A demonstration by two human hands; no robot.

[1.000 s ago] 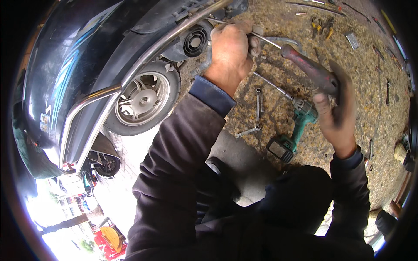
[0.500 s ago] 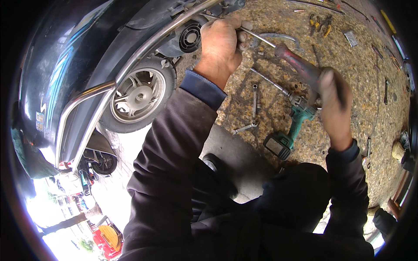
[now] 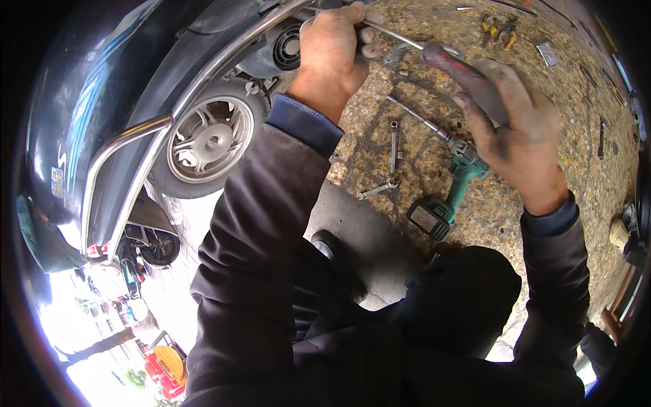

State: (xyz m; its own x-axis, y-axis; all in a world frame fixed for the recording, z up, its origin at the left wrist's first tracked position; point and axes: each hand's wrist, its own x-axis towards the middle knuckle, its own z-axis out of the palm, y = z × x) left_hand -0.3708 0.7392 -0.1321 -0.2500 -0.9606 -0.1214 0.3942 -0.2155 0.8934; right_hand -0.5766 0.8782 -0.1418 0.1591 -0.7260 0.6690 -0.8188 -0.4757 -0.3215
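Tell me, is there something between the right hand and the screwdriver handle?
Nothing visible: the right hand lies directly on the red screwdriver handle, while the left hand grips the metal shaft near the scooter.

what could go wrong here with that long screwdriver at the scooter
1. The right hand lies open over the screwdriver handle rather than wrapped round it, so it may slip off under a push.
2. The left hand holds the thin shaft close to the scooter; a slip could pinch fingers there.
3. The cordless drill and wrenches lie loose on the ground, easy to kneel on.
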